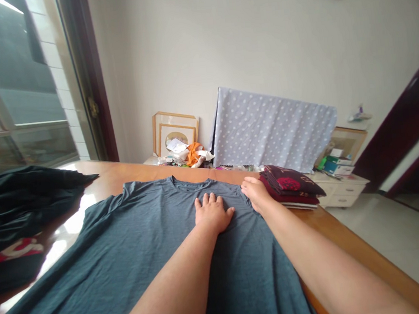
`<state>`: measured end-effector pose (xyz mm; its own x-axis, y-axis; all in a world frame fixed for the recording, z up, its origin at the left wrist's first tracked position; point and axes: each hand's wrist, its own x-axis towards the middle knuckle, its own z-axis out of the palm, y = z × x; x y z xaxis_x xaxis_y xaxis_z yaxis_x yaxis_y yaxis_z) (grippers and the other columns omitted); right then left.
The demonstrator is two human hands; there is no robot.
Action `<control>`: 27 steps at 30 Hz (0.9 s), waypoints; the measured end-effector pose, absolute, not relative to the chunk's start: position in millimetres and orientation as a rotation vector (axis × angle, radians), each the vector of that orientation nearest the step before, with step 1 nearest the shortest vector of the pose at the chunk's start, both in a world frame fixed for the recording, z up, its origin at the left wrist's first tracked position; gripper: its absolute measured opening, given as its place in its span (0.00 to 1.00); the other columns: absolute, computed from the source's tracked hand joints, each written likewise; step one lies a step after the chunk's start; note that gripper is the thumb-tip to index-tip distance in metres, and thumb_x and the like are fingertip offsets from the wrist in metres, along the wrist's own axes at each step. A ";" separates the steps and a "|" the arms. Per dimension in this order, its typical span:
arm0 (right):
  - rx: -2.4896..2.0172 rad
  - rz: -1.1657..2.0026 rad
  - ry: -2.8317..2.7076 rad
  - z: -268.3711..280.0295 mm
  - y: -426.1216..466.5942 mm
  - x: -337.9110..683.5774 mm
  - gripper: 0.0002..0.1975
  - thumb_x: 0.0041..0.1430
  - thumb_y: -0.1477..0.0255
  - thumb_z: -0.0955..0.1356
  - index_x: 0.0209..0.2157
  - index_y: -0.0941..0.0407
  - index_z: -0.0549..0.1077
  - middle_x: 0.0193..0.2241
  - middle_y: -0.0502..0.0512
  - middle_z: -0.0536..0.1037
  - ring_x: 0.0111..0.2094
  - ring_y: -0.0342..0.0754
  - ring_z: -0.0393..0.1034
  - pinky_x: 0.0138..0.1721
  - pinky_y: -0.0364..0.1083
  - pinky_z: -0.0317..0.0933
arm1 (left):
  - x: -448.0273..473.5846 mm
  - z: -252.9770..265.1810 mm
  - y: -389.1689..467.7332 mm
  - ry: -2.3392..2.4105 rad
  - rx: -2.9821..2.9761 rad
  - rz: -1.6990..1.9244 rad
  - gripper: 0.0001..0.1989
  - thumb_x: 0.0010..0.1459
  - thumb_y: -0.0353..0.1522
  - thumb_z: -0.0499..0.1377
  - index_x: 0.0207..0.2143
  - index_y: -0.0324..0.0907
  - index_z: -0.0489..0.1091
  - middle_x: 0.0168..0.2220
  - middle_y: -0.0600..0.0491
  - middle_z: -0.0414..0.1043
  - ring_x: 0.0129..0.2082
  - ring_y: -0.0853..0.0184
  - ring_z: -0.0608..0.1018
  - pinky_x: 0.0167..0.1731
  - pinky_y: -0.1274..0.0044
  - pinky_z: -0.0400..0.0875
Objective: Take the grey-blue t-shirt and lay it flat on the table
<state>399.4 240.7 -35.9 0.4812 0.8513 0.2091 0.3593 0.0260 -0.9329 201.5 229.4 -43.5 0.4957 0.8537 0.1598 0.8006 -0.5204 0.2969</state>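
Note:
A blue-grey T-shirt (141, 254) lies spread over the wooden table (358, 256), its neckline at the far edge. My left hand (212, 213) rests flat on the upper chest of the shirt, fingers spread. At the shirt's right shoulder, my right hand (255, 193) has its fingers curled over the sleeve cloth, gripping it. Just beyond that hand sits a stack of folded dark red clothes (290, 183). The lower hem of the shirt runs out of view, and my forearms cover part of it.
Black clothing (20, 207) lies heaped on the table's left side. Behind the table stand a polka-dot cloth cover (273, 125), picture frames (174, 118) and a pile of odds and ends (190, 155). A white drawer cabinet (342, 189) stands at the right, beyond the table edge.

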 end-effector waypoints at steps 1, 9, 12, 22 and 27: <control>-1.566 0.569 -1.053 -37.0 245.0 395.5 0.25 0.57 0.71 0.65 0.57 0.57 0.69 0.47 0.64 0.78 0.48 0.51 0.76 0.51 0.52 0.71 | 201.5 -43.7 229.5 1.427 2.553 0.427 0.37 0.61 0.58 0.42 0.62 0.47 0.63 0.70 0.45 0.53 0.71 0.47 0.49 0.65 0.48 0.41; -1.519 0.696 -0.835 -20.8 236.8 397.7 0.27 0.60 0.72 0.63 0.61 0.58 0.63 0.55 0.65 0.74 0.55 0.49 0.72 0.54 0.49 0.67 | 201.7 -45.8 230.1 1.418 2.557 0.456 0.37 0.61 0.58 0.41 0.62 0.48 0.64 0.70 0.44 0.54 0.71 0.46 0.49 0.65 0.48 0.41; -1.474 0.723 -0.820 -11.7 205.6 400.7 0.24 0.59 0.73 0.64 0.58 0.58 0.64 0.53 0.66 0.75 0.52 0.50 0.75 0.53 0.47 0.69 | 202.1 -44.9 230.3 1.418 2.545 0.435 0.37 0.61 0.58 0.42 0.62 0.48 0.64 0.70 0.44 0.54 0.71 0.46 0.48 0.65 0.48 0.40; -1.532 0.760 -0.613 -17.2 94.0 412.4 0.13 0.56 0.74 0.69 0.45 0.57 0.71 0.47 0.65 0.78 0.49 0.54 0.77 0.56 0.54 0.68 | 202.6 -46.5 231.5 1.415 2.576 0.454 0.39 0.61 0.58 0.41 0.65 0.45 0.60 0.71 0.42 0.52 0.71 0.45 0.48 0.64 0.49 0.42; -1.483 0.778 -0.733 -17.0 78.8 405.6 0.13 0.57 0.70 0.70 0.45 0.56 0.74 0.44 0.64 0.80 0.47 0.55 0.78 0.52 0.55 0.71 | 202.4 -44.6 228.1 1.424 2.615 0.526 0.38 0.62 0.57 0.42 0.64 0.45 0.61 0.71 0.43 0.50 0.71 0.45 0.46 0.64 0.50 0.42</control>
